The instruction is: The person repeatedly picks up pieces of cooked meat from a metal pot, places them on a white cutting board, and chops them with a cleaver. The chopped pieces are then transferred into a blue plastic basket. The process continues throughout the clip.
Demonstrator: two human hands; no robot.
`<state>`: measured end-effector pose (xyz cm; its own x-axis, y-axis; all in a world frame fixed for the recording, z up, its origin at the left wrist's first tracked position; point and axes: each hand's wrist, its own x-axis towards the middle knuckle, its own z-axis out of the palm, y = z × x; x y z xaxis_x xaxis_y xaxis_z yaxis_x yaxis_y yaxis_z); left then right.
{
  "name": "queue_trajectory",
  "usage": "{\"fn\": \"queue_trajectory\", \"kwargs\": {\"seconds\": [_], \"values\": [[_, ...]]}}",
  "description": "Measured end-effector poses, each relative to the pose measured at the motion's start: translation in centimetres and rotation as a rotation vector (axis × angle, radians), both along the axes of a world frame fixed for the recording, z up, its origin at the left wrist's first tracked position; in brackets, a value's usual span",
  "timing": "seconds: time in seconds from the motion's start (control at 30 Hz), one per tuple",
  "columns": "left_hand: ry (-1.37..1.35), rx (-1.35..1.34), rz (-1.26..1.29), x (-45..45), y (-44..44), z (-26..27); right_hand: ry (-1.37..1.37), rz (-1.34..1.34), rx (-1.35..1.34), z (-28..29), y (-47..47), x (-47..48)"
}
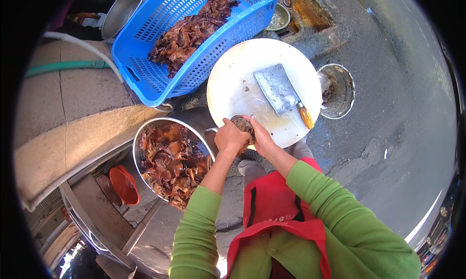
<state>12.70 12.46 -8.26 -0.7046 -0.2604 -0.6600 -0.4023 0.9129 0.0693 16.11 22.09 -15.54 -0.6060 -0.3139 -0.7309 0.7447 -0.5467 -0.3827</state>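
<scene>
Both of my hands hold one brown, ruffled piece of wood ear fungus (241,125) over the near edge of a round white chopping board (233,82). My left hand (232,136) grips it from the left, and my right hand (260,133) has its fingers against the right side. A cleaver (278,89) with a wooden handle lies flat on the board among small dark scraps. Left of my hands stands a metal pot (171,120) full of wet brown fungus (171,159) in liquid. More fungus (193,31) lies in a blue perforated plastic basket (218,40) beyond.
A metal bucket (344,93) with scraps stands right of the board. A green patterned bowl (279,17) sits behind the basket. At left are a stone ledge (83,93), a green hose (69,67), a metal basin (122,15) and a red plastic container (125,186) below.
</scene>
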Motion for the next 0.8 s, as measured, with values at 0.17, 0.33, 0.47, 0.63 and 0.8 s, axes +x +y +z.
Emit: {"fn": "queue_trajectory", "kwargs": {"seconds": [0.17, 0.33, 0.47, 0.63, 0.8], "values": [[0.030, -0.066, -0.116, -2.8, 2.6, -2.8, -0.259, -0.132, 0.021, -2.1, 0.0, 0.4], [0.129, -0.090, -0.075, -1.9, 4.4, -5.4, 0.122, 0.479, 0.501, -1.6, 6.9, 0.9], [0.209, -0.123, -0.031, 0.2, 3.0, -7.3, 0.804, 0.343, 1.524, 1.6, 13.6, -3.6], [0.165, -0.050, -0.049, -0.9, 3.0, -6.7, 0.670, 0.642, 1.588, -4.2, 15.7, -5.0], [0.141, 0.073, -0.080, -0.5, 1.1, -5.9, 0.108, 0.485, 0.304, -1.9, 16.2, -7.6]]}}
